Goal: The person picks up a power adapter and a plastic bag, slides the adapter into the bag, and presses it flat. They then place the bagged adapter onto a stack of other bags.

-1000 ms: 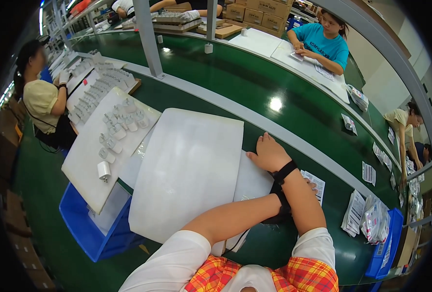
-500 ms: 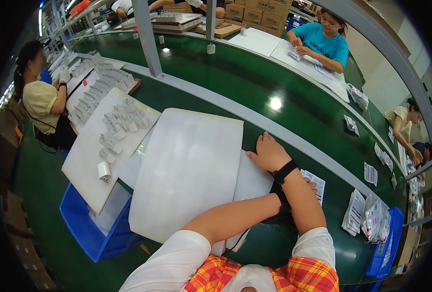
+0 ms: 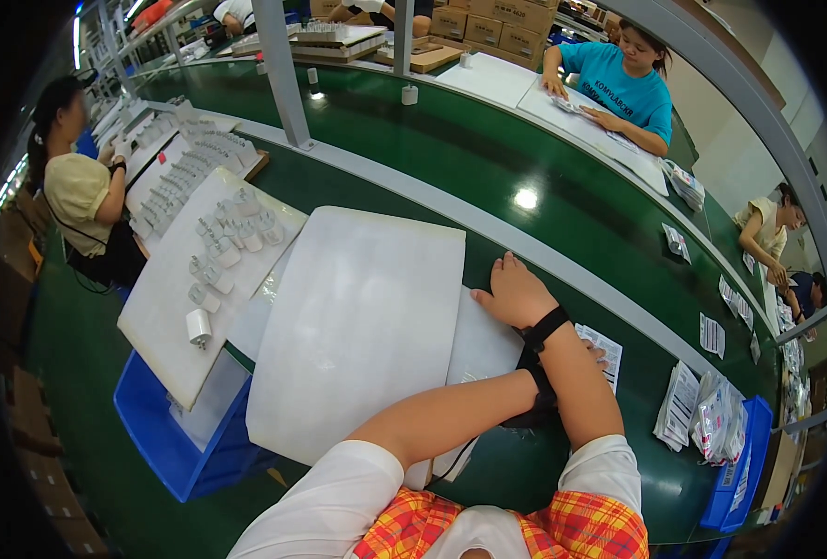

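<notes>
Head view: left hand [image 3: 596,352] touches black-printed white sheet [image 3: 613,369], grip unclear; right hand [image 3: 518,293] unclenched

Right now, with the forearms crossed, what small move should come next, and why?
Probably uncross by drawing the right hand back rightward: the right forearm crosses over the left forearm and hides most of the left hand, which is at the printed sheet, while the right hand looks empty.
</notes>
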Available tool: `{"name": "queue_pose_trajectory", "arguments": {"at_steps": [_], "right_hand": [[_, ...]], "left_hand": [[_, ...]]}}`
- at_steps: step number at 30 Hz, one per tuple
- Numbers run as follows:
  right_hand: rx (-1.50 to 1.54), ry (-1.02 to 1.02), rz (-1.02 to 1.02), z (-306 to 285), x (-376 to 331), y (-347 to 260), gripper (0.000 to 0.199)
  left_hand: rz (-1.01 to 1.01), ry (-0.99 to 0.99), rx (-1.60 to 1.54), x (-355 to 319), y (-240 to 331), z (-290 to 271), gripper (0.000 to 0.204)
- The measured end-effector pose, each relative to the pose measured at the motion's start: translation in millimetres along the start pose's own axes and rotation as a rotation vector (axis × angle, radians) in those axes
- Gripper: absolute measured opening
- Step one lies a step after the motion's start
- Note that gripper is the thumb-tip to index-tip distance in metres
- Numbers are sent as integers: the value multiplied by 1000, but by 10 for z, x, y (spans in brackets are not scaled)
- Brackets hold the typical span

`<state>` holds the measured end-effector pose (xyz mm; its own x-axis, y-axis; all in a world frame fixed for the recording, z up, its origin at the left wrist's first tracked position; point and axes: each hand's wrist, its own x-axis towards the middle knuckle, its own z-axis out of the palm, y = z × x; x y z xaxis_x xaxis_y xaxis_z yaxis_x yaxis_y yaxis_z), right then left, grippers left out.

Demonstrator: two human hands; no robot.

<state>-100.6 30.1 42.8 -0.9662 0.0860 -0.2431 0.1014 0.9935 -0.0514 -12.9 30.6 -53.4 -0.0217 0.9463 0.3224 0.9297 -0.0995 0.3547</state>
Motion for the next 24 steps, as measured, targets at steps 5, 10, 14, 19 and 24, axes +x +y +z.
{"name": "queue_pose_trajectory", "arguments": {"at_steps": [5,10,14,19,24], "right_hand": [[9,-10,16,-11,-2,26,80],[11,-27,-28,-73,39,-52,80],[-45,-73,-60,-242,-10,89,80],[774,260,-169,-639,-726,919,46],[1061,576,-11,-477,-2024,1257,34]], "left_hand": [[7,-38,-13,21,17,-75,52],[11,120,-7,-68,-37,122,52],[128,171,-6,-27,-8,95,49],[-54,-188,146,31,226,-589,34],[-102,-22,113,-76,236,-687,34]]}}
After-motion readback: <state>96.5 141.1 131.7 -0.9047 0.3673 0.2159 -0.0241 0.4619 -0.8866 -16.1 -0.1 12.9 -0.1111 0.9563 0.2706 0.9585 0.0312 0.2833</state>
